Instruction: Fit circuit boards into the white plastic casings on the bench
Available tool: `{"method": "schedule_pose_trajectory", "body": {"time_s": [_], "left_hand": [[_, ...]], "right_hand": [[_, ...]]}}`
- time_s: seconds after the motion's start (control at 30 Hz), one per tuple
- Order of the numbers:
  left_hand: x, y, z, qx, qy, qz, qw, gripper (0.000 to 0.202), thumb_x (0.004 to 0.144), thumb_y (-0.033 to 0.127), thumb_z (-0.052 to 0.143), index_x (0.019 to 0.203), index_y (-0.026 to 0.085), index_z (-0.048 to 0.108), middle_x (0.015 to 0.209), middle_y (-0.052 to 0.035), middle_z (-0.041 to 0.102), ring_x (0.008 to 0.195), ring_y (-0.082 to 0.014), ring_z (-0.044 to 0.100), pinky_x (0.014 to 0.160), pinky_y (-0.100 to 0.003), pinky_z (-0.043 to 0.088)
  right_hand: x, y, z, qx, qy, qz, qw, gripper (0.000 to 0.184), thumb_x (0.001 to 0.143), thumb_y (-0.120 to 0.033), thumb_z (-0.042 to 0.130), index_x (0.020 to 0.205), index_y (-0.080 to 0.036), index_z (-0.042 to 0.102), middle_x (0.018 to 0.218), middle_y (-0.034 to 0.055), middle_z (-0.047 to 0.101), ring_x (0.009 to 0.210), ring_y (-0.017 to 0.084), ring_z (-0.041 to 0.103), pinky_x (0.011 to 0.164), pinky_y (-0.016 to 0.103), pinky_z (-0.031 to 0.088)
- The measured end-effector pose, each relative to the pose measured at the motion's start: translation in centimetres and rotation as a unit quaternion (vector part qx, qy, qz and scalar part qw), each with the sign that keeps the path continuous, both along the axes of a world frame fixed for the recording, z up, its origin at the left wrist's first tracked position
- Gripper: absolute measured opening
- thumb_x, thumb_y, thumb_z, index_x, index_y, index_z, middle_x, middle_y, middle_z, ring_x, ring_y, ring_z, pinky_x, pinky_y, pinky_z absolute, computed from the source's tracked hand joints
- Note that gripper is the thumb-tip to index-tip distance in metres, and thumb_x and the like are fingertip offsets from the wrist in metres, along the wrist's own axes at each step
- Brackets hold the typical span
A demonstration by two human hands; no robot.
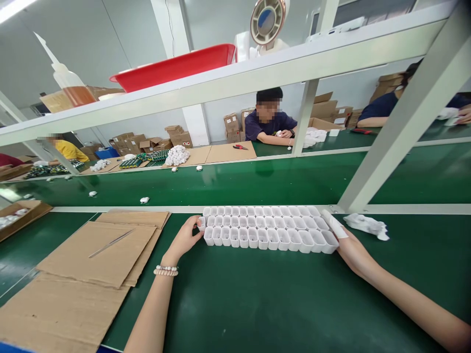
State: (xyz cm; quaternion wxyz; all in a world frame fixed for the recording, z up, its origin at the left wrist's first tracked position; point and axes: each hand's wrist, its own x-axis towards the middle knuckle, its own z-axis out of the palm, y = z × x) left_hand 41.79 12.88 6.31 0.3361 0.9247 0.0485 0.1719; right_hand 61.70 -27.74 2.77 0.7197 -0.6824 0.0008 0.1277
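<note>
A white plastic tray [270,230] of many small square cups lies flat on the green counter [257,299], close to its far edge and just before the green belt [235,184]. The left hand [185,238] grips the tray's left end, its fingers closed around the corner cups (a beaded bracelet [166,270] sits on that wrist). The right hand [351,250] rests against the tray's right end; its fingers are stretched out along the edge, and one is wrapped in white, so it touches rather than clasps the tray. A crumpled white cloth [368,225] lies just beyond the right hand. Sheets of cardboard [106,255] cover the counter to the left, with a thin metal rod [110,243] on top. Across the belt, other people sit at their own work.
</note>
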Motion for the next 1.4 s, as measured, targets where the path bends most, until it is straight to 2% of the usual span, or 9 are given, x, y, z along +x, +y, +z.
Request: {"method": "schedule_pose_trajectory", "body": {"time_s": [0.2,0.4,0.5,0.6,0.77,0.97,1.07,1.27,1.4], "left_hand": [[0.0,0.2,0.0,0.01,-0.004,0.045,0.999,0.015,0.081,0.028,0.056,0.087,0.022,0.044,0.098,-0.0034,0.058,0.092,-0.0189,0.058,0.092,-0.041,0.048],[-0.1,0.8,-0.2,-0.003,-0.063,0.14,0.988,0.04,0.077,0.033,0.064,0.111,0.023,0.045,0.112,-0.0068,0.054,0.105,-0.0229,0.056,0.087,-0.038,0.051],[0.0,1.0,-0.3,-0.003,-0.089,0.176,0.98,0.048,0.076,0.04,0.065,0.115,0.021,0.046,0.111,-0.0085,0.051,0.094,-0.0219,0.059,0.076,-0.036,0.054],[0.1,1.1,-0.2,0.029,-0.104,0.209,0.972,0.049,0.074,0.043,0.067,0.114,0.02,0.05,0.103,-0.0073,0.05,0.075,-0.0179,0.057,0.07,-0.037,0.053],[0.1,1.0,-0.1,0.082,-0.14,0.248,0.955,0.029,0.073,0.041,0.067,0.091,0.018,0.063,0.088,-0.0062,0.05,0.085,-0.0251,0.055,0.078,-0.041,0.05],[0.2,0.6,0.2,0.093,-0.155,0.265,0.947,0.018,0.078,0.036,0.06,0.083,0.019,0.063,0.083,-0.006,0.048,0.085,-0.0257,0.054,0.079,-0.04,0.048],[0.1,0.2,0.4,0.097,-0.155,0.258,0.949,0.014,0.082,0.033,0.055,0.085,0.02,0.058,0.088,-0.0072,0.054,0.089,-0.0254,0.056,0.082,-0.039,0.047],[0.1,-0.4,0.3,0.096,-0.114,0.242,0.959,0.016,0.089,0.037,0.048,0.093,0.022,0.051,0.077,-0.003,0.06,0.066,-0.0206,0.059,0.061,-0.031,0.046],[0.2,-0.4,0.1,0.127,-0.101,0.235,0.958,0.016,0.086,0.034,0.05,0.095,0.021,0.049,0.09,-0.0067,0.061,0.084,-0.0236,0.061,0.072,-0.033,0.047]], "right_hand": [[0.3,-0.3,-0.6,0.003,-0.012,0.016,1.0,0.04,0.087,-0.045,0.055,0.127,-0.038,0.055,0.146,-0.0058,0.042,0.137,0.022,0.035,0.109,0.032,0.033],[0.4,-0.2,-0.6,0.006,-0.011,0.016,1.0,0.04,0.087,-0.046,0.055,0.127,-0.038,0.055,0.146,-0.0053,0.042,0.136,0.022,0.035,0.11,0.031,0.032],[0.5,-0.3,-0.8,0.008,-0.015,0.016,1.0,0.039,0.089,-0.046,0.053,0.127,-0.038,0.055,0.147,-0.0051,0.041,0.136,0.022,0.035,0.109,0.031,0.033],[0.8,-0.4,-1.0,0.009,-0.013,0.021,1.0,0.039,0.09,-0.047,0.052,0.128,-0.039,0.053,0.147,-0.0064,0.04,0.137,0.021,0.034,0.11,0.033,0.032],[0.8,-0.4,-1.1,0.005,0.001,0.011,1.0,0.041,0.09,-0.052,0.052,0.129,-0.041,0.052,0.147,-0.0066,0.041,0.136,0.022,0.035,0.11,0.032,0.033],[0.5,-0.2,-0.6,0.003,0.005,0.008,1.0,0.04,0.092,-0.049,0.049,0.13,-0.04,0.051,0.147,-0.0056,0.041,0.136,0.022,0.036,0.11,0.033,0.032],[0.5,-0.2,-0.6,-0.005,0.007,0.007,1.0,0.042,0.092,-0.05,0.048,0.132,-0.039,0.05,0.147,-0.0043,0.042,0.135,0.022,0.038,0.11,0.034,0.034],[0.8,-0.3,-1.0,0.001,-0.008,0.023,1.0,0.043,0.09,-0.051,0.051,0.132,-0.041,0.05,0.147,-0.0055,0.041,0.135,0.022,0.037,0.109,0.033,0.034],[1.0,-0.4,-1.4,0.003,-0.014,0.023,1.0,0.042,0.091,-0.05,0.05,0.131,-0.041,0.051,0.147,-0.006,0.041,0.135,0.022,0.037,0.109,0.032,0.034]]}}
